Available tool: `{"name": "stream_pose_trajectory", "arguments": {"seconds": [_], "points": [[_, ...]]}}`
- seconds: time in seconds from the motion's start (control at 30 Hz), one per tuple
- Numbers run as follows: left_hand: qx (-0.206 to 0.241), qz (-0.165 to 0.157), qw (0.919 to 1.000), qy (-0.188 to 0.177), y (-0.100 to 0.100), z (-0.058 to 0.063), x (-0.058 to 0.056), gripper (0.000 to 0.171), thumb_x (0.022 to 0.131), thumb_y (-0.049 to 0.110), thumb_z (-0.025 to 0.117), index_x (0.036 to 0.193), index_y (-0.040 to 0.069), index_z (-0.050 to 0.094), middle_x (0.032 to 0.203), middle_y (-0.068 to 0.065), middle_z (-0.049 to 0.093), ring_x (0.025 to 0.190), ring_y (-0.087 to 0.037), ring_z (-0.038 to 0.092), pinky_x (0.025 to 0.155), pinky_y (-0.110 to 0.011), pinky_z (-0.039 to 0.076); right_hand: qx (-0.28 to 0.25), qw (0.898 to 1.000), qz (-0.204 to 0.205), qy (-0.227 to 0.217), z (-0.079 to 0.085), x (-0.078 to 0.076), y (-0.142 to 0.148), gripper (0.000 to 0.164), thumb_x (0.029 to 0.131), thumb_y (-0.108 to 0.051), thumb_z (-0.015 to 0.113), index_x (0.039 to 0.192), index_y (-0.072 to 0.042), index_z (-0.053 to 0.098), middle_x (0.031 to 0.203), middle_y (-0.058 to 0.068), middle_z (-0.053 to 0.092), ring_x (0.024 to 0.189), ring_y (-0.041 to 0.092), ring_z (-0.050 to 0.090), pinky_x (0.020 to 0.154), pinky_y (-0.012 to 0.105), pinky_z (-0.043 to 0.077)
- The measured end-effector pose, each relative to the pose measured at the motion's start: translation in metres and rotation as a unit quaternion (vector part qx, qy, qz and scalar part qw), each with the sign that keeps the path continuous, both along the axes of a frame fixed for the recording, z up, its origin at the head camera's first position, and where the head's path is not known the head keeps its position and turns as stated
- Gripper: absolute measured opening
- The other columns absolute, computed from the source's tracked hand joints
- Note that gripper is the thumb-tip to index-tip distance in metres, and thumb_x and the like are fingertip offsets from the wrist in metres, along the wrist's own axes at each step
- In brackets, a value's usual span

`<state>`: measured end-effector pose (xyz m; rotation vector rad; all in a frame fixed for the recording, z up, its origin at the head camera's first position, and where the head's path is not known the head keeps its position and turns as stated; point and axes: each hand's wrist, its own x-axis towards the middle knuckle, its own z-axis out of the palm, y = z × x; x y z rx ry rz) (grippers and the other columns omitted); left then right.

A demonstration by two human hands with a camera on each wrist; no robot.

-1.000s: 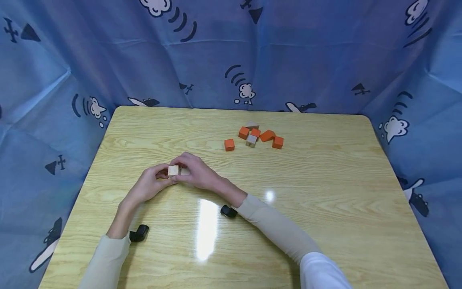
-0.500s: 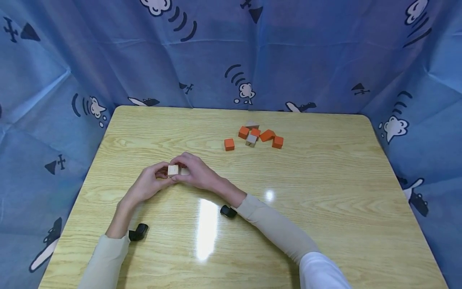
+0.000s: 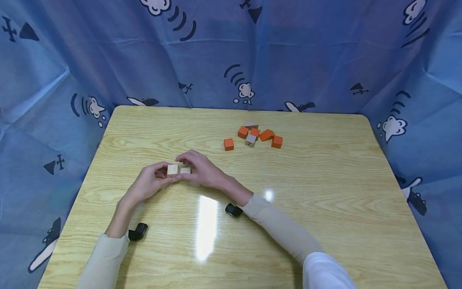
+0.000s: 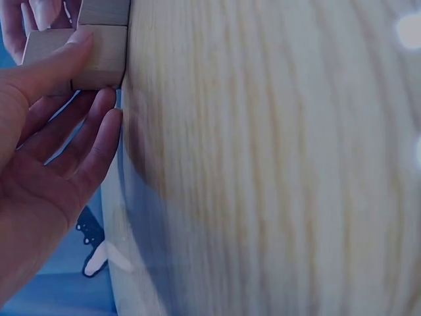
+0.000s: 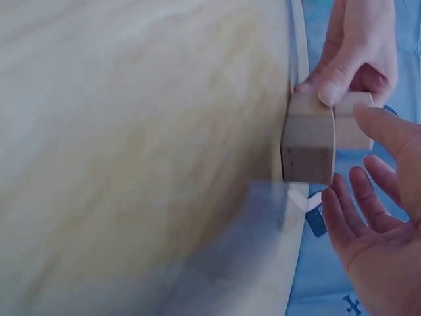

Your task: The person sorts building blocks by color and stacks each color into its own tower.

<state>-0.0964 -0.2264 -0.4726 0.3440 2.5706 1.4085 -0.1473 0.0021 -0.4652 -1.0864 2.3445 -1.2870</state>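
Several small plain wooden blocks form a low stack at the left of the table. An upper block (image 3: 173,170) sits on a lower block (image 4: 102,59), and a third block (image 5: 308,155) stands against it on the right. My left hand (image 3: 148,182) pinches the stacked pair from the left, thumb on the near side and fingers behind. My right hand (image 3: 206,171) is spread around the right block. Its thumb (image 5: 388,128) overlaps the upper block in the right wrist view, and its fingers (image 5: 339,204) are loosely bent beside the blocks, holding nothing.
Toward the back of the table (image 3: 325,180) lie several orange blocks (image 3: 229,144), with a greyish block (image 3: 250,139) and a pale triangular piece (image 3: 251,125) among them. A blue patterned cloth (image 3: 216,52) hangs behind and beside the table. Black wrist cameras (image 3: 234,210) sit at both wrists.
My right hand has loosened from the right block, its fingers lifting and shifting slightly to the right. The left hand and the blocks stay where they were.
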Motion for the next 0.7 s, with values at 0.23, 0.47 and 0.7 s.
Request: {"name": "stream_pose_trajectory", "arguments": {"seconds": [0.23,0.47,0.7], "points": [[-0.005,0.001,1.0000,0.002,0.000,-0.002,-0.001,0.039,0.091,0.012,0.081,0.125,-0.002,0.067,0.110,-0.017,0.070,0.091,-0.026,0.072,0.075,-0.024,0.057,-0.020,1.000,-0.023,0.001,0.005,-0.004,0.026,0.046,0.094,-0.017,0.078,0.133,0.001,0.061,0.129,0.017,0.062,0.117,0.026,0.059,0.103,0.033,0.048],[0.000,0.005,1.0000,-0.004,0.000,-0.002,0.000,0.046,0.090,0.015,0.082,0.129,-0.003,0.065,0.112,-0.018,0.070,0.093,-0.027,0.070,0.076,-0.026,0.058,-0.046,0.997,-0.063,0.010,0.009,-0.009,0.062,0.042,0.096,-0.015,0.076,0.132,0.001,0.061,0.126,0.021,0.062,0.115,0.035,0.062,0.101,0.040,0.051],[-0.012,0.011,0.9998,-0.010,0.001,-0.001,0.001,0.048,0.090,0.015,0.082,0.130,-0.003,0.064,0.111,-0.018,0.070,0.095,-0.028,0.071,0.077,-0.029,0.058,-0.046,0.991,-0.121,0.037,0.013,-0.015,0.093,0.036,0.096,-0.010,0.075,0.128,-0.001,0.063,0.123,0.020,0.063,0.112,0.037,0.063,0.099,0.041,0.052]]}}
